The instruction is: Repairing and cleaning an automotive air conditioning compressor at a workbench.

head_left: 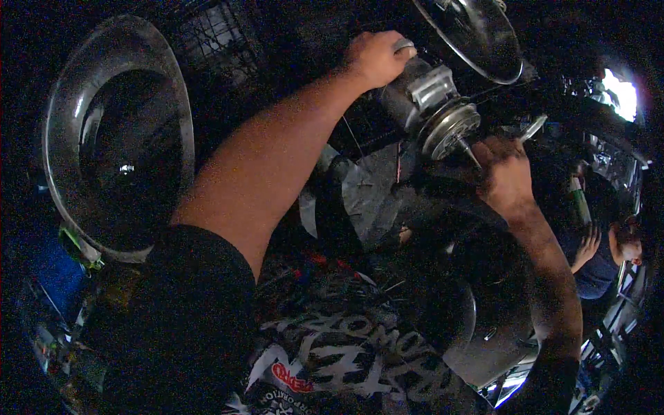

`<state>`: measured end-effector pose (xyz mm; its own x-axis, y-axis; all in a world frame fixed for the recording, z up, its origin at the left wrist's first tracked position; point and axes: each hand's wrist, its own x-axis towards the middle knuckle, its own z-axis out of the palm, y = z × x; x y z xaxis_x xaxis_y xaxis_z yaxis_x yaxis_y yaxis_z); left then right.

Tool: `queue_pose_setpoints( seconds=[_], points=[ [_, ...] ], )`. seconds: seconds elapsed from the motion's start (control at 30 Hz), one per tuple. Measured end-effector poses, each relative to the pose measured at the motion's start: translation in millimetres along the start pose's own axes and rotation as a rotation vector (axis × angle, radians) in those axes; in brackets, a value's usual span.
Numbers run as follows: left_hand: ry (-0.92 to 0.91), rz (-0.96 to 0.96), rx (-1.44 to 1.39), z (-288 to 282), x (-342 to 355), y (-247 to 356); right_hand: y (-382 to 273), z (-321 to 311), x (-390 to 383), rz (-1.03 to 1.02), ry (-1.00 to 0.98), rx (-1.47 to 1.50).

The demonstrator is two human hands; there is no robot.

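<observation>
Gripping with both hands at one grooved metal cylinder [434, 97], landmark of this entry, its vented end face turned downward and rightward. My left hand [379, 60]: at the cylinder's upper end, fingers curled tight around a short metal piece [403, 45]. My right hand [506, 173]: just right of the vented face, fingers closed around a metal hand tool [533, 128], exact kind unclear; contact with the face, I cannot tell. Large grey-rimmed round piece [185, 114]: well left of the cylinder. Co-worker's hand [588, 243]: well right and below it.
</observation>
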<state>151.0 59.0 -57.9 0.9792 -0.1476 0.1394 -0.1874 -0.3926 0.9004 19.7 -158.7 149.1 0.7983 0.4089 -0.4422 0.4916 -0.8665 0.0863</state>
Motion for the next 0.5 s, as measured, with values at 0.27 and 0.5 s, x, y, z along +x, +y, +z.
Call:
queue_pose_setpoints(
  seconds=[0.27,0.5],
  points=[
    [0.098,0.045,-0.001,6.5,7.4,-8.8,-63.6,42.5,-0.7,0.724,0.394,1.442],
    [-0.004,0.023,-0.012,1.1,1.5,-7.8,-13.1,18.5,-6.3,0.361,0.007,0.846]
  ],
)
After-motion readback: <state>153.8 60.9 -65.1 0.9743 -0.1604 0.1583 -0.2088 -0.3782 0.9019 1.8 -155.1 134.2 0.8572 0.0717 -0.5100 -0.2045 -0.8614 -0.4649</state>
